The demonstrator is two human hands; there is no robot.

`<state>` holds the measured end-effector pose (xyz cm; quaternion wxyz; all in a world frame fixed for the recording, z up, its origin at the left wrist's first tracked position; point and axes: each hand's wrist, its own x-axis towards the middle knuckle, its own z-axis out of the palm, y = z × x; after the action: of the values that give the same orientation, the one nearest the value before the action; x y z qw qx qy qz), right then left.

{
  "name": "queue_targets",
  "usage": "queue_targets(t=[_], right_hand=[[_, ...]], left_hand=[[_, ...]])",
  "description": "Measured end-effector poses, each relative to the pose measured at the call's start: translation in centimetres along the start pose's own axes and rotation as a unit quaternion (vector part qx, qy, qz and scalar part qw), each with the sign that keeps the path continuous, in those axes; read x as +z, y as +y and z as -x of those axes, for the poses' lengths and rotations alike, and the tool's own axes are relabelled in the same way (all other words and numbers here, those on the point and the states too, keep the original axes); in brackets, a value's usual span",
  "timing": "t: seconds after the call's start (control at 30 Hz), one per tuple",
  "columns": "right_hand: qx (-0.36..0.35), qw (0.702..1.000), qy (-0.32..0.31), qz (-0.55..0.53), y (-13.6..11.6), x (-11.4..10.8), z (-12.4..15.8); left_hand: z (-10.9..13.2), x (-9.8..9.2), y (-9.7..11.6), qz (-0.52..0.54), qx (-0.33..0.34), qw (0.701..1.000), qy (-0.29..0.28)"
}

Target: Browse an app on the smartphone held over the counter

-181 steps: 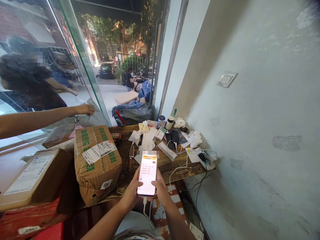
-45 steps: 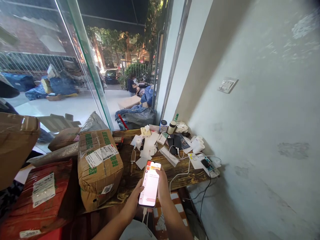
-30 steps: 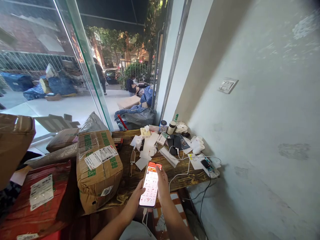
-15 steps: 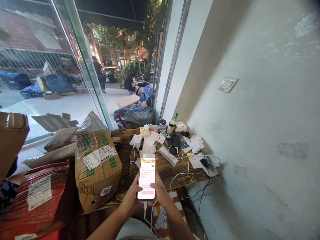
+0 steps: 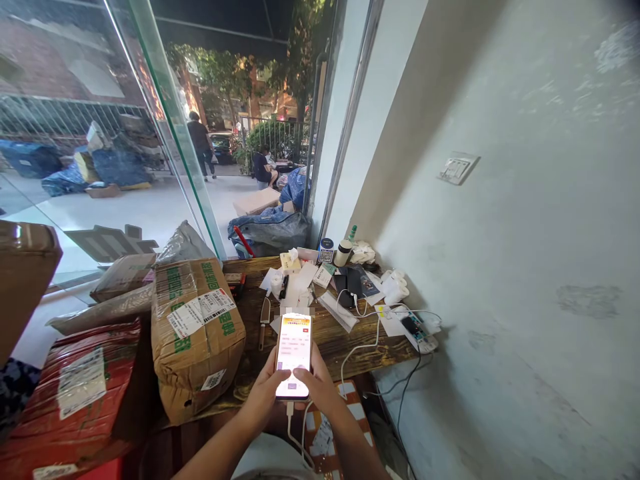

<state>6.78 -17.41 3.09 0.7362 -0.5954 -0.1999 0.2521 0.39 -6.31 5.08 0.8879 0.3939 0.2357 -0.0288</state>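
A lit smartphone (image 5: 294, 350) is held upright in front of me, its bright screen facing my eyes. My left hand (image 5: 267, 385) is wrapped round its left side, the thumb lying over the lower screen. From the right, my right hand (image 5: 319, 381) grips the other edge, with its thumb also over the lower part of the screen. A white charging cable (image 5: 289, 417) is plugged into the bottom of the phone. Just beyond the phone, a knife (image 5: 265, 323) lies on the wooden table (image 5: 320, 340).
A taped cardboard box (image 5: 197, 340) and a red parcel (image 5: 80, 387) are stacked at left. Papers, a black phone (image 5: 347, 283) and a power strip (image 5: 420, 331) with trailing cords lie at right. Outside the glass, a person (image 5: 201, 147) walks and another person (image 5: 263, 167) sits.
Both thumbs have moved inward over the lower screen, close together. The lower part of the screen shows different content. The walking person outside has come more into view.
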Motion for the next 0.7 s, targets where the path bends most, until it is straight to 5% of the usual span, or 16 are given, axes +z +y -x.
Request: queue_targets(t=[0.7], right_hand=[[0.017,1.0,0.004,-0.026,0.86,-0.19,0.06]], left_hand=[[-0.06,-0.5,-0.43,0.026,-0.01,0.999,-0.02]])
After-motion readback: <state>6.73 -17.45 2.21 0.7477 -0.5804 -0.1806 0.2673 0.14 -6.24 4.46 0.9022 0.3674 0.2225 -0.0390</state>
